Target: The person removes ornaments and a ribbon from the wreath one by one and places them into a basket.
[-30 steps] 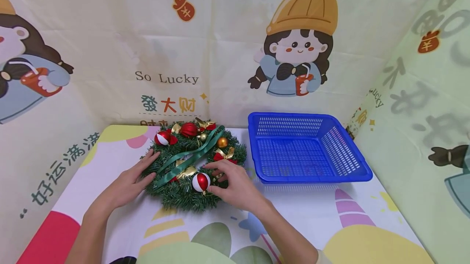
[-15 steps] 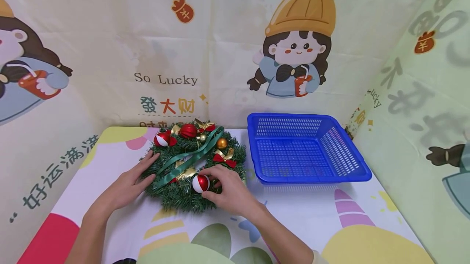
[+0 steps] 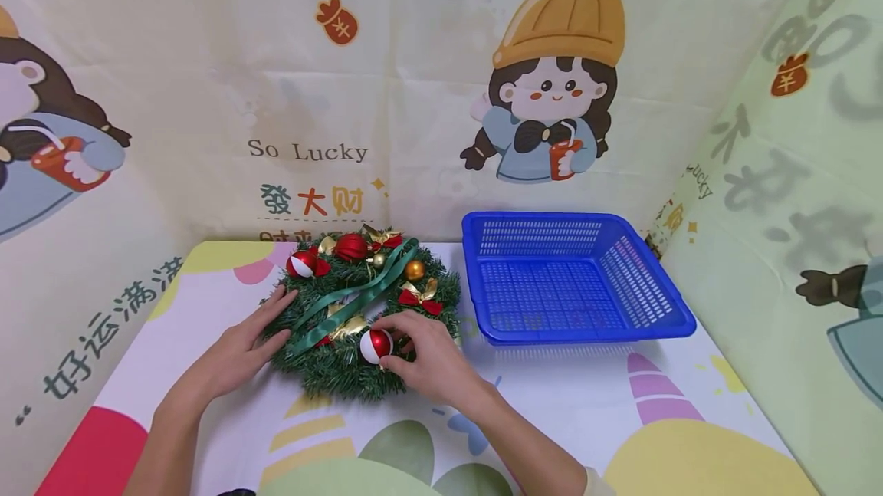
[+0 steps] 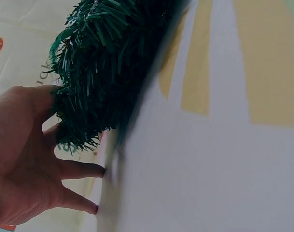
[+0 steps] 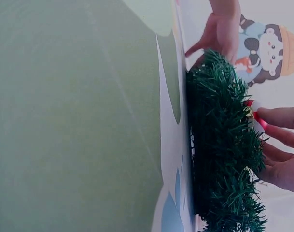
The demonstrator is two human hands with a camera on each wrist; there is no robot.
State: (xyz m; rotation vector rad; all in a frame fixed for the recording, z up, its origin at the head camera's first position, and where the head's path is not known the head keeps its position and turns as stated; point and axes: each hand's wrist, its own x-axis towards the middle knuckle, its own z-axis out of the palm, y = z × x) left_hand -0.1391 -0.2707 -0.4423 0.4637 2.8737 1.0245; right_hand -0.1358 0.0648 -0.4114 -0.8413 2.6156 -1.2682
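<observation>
A green pine Christmas wreath lies on the table, trimmed with red and gold bows, baubles and a looped green ribbon. At its near side, a red-and-white bauble sits on the needles. My right hand pinches this bauble from the right between thumb and fingers; the right wrist view shows the same grip above the wreath's edge. On the opposite side, my left hand rests against the wreath with its fingers spread. In the left wrist view, two fingertips reach down to the table beside the needles.
A blue plastic basket with slotted sides stands on the table right of the wreath. A printed cloth covers the table. Cartoon-printed sheets hang as walls behind it and on both sides.
My right hand has shifted slightly left and closed in on the red-and-white bauble, which has turned a little. My left hand keeps its place on the wreath. The head view has shifted slightly.
</observation>
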